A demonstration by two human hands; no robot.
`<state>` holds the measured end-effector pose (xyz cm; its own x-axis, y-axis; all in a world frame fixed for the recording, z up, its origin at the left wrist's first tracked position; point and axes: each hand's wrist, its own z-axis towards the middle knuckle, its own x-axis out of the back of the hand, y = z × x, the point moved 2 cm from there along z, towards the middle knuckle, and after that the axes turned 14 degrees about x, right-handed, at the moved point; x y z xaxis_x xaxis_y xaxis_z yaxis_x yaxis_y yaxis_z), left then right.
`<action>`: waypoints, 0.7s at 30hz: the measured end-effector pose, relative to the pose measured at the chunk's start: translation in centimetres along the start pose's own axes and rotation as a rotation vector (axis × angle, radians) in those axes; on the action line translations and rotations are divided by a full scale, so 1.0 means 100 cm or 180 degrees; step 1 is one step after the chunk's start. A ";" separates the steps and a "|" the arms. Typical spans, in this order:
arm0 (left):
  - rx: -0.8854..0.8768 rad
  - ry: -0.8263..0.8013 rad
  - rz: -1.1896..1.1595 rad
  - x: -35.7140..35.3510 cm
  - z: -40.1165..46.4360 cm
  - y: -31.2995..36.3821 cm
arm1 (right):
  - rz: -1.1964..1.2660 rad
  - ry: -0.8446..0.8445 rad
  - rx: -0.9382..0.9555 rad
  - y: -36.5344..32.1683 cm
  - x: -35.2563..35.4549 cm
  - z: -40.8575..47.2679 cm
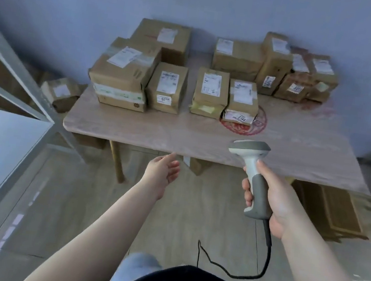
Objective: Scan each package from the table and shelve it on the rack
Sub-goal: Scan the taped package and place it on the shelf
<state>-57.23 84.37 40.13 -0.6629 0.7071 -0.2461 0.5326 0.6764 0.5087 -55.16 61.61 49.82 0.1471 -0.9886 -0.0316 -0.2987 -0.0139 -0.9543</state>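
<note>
Under the table (133, 130), blurred boxes (327, 208) sit half-hidden.

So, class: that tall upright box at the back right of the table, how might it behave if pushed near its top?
The tall box stands on a narrow end, so it probably tips. Taped cardboard looks stiff. Neighbouring boxes on its sides might stop it.

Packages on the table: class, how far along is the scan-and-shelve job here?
Done: nothing on the table shows it; the rack at left holds some boxes, but whether they came from this job cannot be told. In hand: the right hand grips the scanner; the left hand reaches open towards the table, holding nothing. Left: about a dozen packages remain there.
</note>
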 end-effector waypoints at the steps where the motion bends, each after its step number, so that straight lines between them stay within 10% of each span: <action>1: 0.0039 -0.0073 0.0061 -0.019 0.004 0.000 | 0.0027 0.0085 -0.0018 -0.002 0.013 0.006; 21: 0.0726 -0.0035 0.0589 -0.228 0.148 0.075 | 0.0164 0.1012 -0.0196 -0.044 0.113 0.166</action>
<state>-30.33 76.35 37.30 -0.5385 0.8240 -0.1760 0.7492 0.5638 0.3475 -36.57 52.97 48.70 -0.1685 -0.9854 0.0242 -0.3560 0.0380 -0.9337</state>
